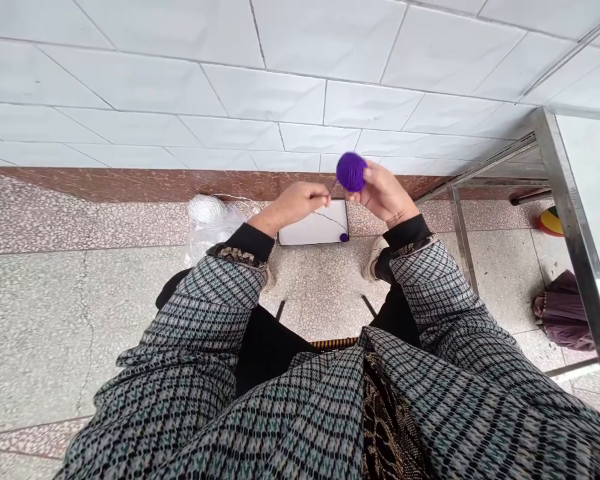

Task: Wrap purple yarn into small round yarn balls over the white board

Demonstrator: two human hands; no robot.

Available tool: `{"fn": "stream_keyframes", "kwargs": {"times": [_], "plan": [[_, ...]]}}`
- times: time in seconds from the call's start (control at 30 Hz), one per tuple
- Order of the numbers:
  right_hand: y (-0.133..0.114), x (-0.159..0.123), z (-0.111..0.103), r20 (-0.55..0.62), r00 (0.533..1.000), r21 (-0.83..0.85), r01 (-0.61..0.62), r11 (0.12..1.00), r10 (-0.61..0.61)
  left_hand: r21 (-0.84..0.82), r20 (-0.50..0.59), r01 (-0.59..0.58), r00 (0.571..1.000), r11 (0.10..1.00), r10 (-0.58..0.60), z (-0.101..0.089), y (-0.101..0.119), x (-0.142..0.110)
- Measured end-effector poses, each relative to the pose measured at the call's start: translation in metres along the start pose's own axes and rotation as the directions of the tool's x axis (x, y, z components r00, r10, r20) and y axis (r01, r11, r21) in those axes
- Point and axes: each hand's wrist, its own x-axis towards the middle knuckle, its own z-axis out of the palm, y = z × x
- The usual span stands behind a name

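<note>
My right hand (383,193) is closed around a small purple yarn ball (351,171), held up in front of me. My left hand (295,203) pinches the purple strand (332,187) just left of the ball, fingers pressed together. A thin strand trails down across a white box (315,227) on the floor, where a small purple bit of yarn (344,237) lies at its right corner. Both arms wear checked sleeves with black cuffs.
A white yarn ball on a clear plastic bag (207,212) lies on the floor at the left of the box. A metal table frame (565,200) stands at the right, with a folded dark umbrella (563,313) beneath. A tiled wall rises ahead.
</note>
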Motion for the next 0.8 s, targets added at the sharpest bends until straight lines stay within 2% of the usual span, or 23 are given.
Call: {"fn": "stream_keyframes", "kwargs": {"times": [0.1, 0.17, 0.23, 0.27, 0.33, 0.4, 0.47, 0.53, 0.6, 0.67, 0.8], "plan": [[0.005, 0.008, 0.0, -0.248, 0.969, -0.046, 0.003, 0.999, -0.014, 0.037, 0.181, -0.079, 0.981, 0.996, 0.071, 0.013, 0.008, -0.003], [0.01, 0.012, 0.001, -0.313, 0.95, -0.152, -0.052, 0.987, 0.002, 0.059, 0.231, -0.128, 0.967, 0.99, 0.111, 0.015, 0.015, -0.008], [0.013, 0.013, 0.005, -0.293, 0.955, -0.304, -0.139, 0.943, 0.046, 0.075, 0.196, -0.152, 0.971, 0.986, 0.135, 0.011, 0.022, -0.013], [0.013, 0.012, 0.006, -0.241, 0.966, -0.379, -0.18, 0.908, 0.091, 0.082, 0.154, -0.153, 0.978, 0.985, 0.139, 0.007, 0.024, -0.016], [0.01, 0.008, 0.009, -0.051, 0.972, -0.481, -0.226, 0.847, 0.231, 0.101, 0.057, -0.138, 0.989, 0.985, 0.133, -0.003, 0.026, -0.02], [0.006, 0.004, 0.01, 0.197, 0.92, -0.477, -0.212, 0.853, 0.338, 0.127, -0.027, -0.105, 0.994, 0.986, 0.11, -0.013, 0.024, -0.022], [0.002, 0.0, 0.009, 0.391, 0.863, -0.372, -0.17, 0.912, 0.321, 0.142, -0.078, -0.065, 0.994, 0.988, 0.076, -0.02, 0.021, -0.022], [0.001, -0.002, 0.008, 0.452, 0.868, -0.216, -0.115, 0.969, 0.204, 0.144, -0.117, -0.021, 0.992, 0.989, 0.038, -0.023, 0.016, -0.022], [0.002, -0.003, 0.009, 0.379, 0.921, -0.08, -0.071, 0.994, 0.096, 0.146, -0.149, 0.014, 0.989, 0.989, 0.008, -0.022, 0.012, -0.022], [0.003, -0.003, 0.012, 0.249, 0.968, 0.012, -0.047, 0.999, 0.043, 0.159, -0.156, 0.028, 0.988, 0.987, -0.003, -0.018, 0.009, -0.025], [0.009, -0.001, 0.022, 0.067, 0.997, 0.084, -0.044, 0.995, 0.039, 0.204, -0.101, 0.005, 0.995, 0.979, 0.016, -0.004, 0.011, -0.037]]}}
